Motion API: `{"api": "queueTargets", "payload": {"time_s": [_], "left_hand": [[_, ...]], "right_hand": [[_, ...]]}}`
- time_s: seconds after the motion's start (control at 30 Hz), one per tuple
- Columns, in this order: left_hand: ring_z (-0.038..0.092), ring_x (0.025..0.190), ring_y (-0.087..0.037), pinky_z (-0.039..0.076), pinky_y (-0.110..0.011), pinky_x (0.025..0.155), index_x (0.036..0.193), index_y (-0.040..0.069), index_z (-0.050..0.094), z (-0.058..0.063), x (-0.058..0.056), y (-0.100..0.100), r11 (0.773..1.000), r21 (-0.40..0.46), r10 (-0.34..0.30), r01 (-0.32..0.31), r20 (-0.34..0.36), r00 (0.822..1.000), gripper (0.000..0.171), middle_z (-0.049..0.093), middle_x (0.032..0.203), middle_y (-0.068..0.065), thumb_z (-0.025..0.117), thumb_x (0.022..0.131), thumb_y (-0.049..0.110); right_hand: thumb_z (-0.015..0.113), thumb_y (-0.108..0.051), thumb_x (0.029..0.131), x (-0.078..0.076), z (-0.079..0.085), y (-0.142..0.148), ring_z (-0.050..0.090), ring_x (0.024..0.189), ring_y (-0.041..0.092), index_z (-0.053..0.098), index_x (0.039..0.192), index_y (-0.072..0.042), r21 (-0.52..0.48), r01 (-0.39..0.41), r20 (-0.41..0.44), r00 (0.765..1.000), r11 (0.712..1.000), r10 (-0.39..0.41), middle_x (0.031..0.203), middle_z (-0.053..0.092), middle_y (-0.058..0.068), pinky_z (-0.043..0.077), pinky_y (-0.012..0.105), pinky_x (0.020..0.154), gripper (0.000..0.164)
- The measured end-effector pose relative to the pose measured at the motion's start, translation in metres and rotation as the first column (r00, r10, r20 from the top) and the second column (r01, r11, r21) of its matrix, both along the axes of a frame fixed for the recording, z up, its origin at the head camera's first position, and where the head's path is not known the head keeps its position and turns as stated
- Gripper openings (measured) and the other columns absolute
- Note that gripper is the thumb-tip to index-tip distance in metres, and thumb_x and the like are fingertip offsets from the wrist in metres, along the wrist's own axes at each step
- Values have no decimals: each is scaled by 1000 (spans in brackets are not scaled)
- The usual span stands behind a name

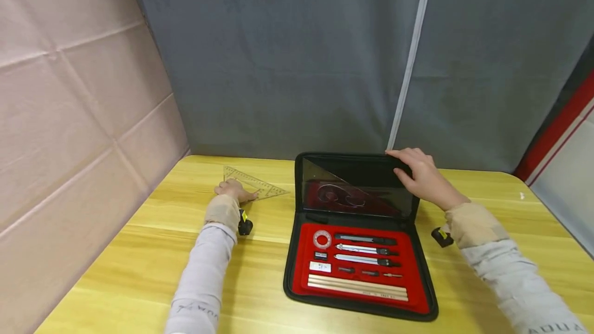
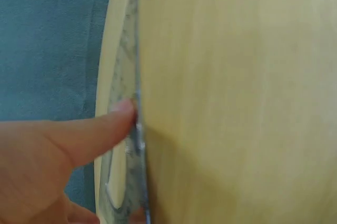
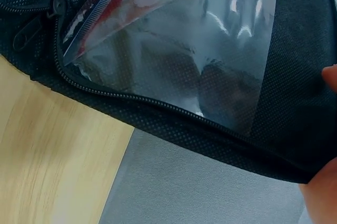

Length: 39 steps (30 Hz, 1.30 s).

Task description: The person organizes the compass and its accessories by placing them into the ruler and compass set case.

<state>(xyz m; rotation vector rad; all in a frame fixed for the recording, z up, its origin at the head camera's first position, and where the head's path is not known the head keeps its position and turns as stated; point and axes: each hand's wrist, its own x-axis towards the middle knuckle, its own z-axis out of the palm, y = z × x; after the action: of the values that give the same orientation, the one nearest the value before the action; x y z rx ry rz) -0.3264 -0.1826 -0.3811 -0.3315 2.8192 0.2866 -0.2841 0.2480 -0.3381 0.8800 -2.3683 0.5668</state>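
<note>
My left hand (image 1: 234, 189) grips a clear set square (image 1: 271, 189) at the back left of the table. In the left wrist view, the thumb (image 2: 118, 119) lies against the long edge of the set square (image 2: 126, 71). To the right, a black zip case (image 1: 290, 272) lies open with its lid (image 1: 378, 166) raised. My right hand (image 1: 424, 174) holds the lid at its upper right corner, thumb inside and fingers over the top edge. A clear pocket (image 3: 210, 50) lines the lid, with a curved template (image 1: 341, 195) behind it.
The case's red tray (image 1: 320, 295) holds a round protractor (image 1: 322, 239), compasses (image 1: 359, 249), a sharpener (image 1: 320, 255), an eraser (image 1: 320, 267), small parts and pencils (image 1: 357, 287). A grey curtain (image 1: 287, 66) hangs behind the table (image 1: 139, 272); a pale wall covering (image 1: 69, 92) stands at left.
</note>
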Motion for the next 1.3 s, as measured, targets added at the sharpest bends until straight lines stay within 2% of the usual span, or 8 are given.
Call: {"api": "queueTargets", "payload": {"time_s": [0.2, 0.4, 0.53, 0.63, 0.8, 0.93, 1.17, 1.3], "left_hand": [[39, 117, -47, 40, -51, 99, 138, -13, 29, 7, 4, -13, 989, 142, 53, -52, -1, 999, 88, 35, 127, -38, 73, 82, 39], [44, 119, -49, 43, -52, 99, 136, -12, 30, -1, 3, -36, 969, 239, 62, -64, 14, 998, 96, 41, 127, -40, 82, 73, 38], [40, 122, -52, 40, -54, 101, 141, -11, 24, -6, 1, -48, 956, 293, 52, -30, -69, 996, 105, 35, 130, -42, 86, 69, 34], [40, 122, -52, 38, -54, 103, 146, -9, 19, -3, 1, -58, 908, 409, -13, 88, -182, 983, 106, 32, 134, -42, 86, 69, 18], [58, 108, -38, 52, -30, 85, 145, -11, 29, 16, 1, -76, 729, 604, -129, 322, -341, 931, 85, 49, 130, -35, 77, 75, -4], [68, 94, -21, 55, -23, 75, 129, -16, 47, 47, 6, -80, 613, 667, -176, 423, -407, 896, 55, 61, 116, -30, 70, 79, -11], [68, 78, -5, 56, -22, 72, 106, -15, 64, 113, 25, -46, 603, 512, -394, 612, -476, 786, 25, 69, 99, -27, 69, 82, -8], [68, 83, -10, 55, -22, 72, 103, -8, 67, 143, 35, -7, 557, 459, -448, 692, -535, 716, 21, 71, 97, -20, 70, 83, -5]], "right_hand": [[66, 10, 82, 0, 1, 0, 50, 96, 37, 57, 125, 2, 9, 10, 11, 1000, 1000, -10, 102, 62, 20, 35, 49, 72, 45], [66, 9, 81, -2, 0, 0, 50, 96, 37, 57, 126, 3, 25, 22, 32, 999, 999, -23, 102, 61, 20, 37, 51, 73, 46], [66, 9, 82, -2, 0, 0, 50, 96, 37, 56, 126, 4, 35, 15, 45, 999, 999, -16, 103, 61, 20, 38, 54, 75, 46], [66, 9, 82, -2, 0, 1, 50, 97, 38, 55, 127, 4, 41, 11, 51, 999, 999, -13, 105, 61, 21, 39, 56, 77, 46], [66, 10, 81, -1, 2, 2, 50, 98, 38, 55, 127, 5, 48, 0, 63, 998, 999, -3, 106, 61, 22, 41, 59, 81, 47], [66, 10, 81, -1, 3, 3, 50, 97, 38, 55, 127, 5, 47, -7, 64, 998, 999, 4, 105, 60, 21, 43, 58, 82, 48], [63, 11, 83, -4, 3, 4, 54, 96, 38, 56, 126, 7, 18, -26, 41, 999, 999, 25, 104, 62, 22, 46, 57, 81, 44], [59, 8, 88, -5, 6, 7, 55, 103, 42, 56, 127, 8, -23, -16, 87, 996, 1000, 17, 111, 61, 26, 45, 60, 85, 39]]}}
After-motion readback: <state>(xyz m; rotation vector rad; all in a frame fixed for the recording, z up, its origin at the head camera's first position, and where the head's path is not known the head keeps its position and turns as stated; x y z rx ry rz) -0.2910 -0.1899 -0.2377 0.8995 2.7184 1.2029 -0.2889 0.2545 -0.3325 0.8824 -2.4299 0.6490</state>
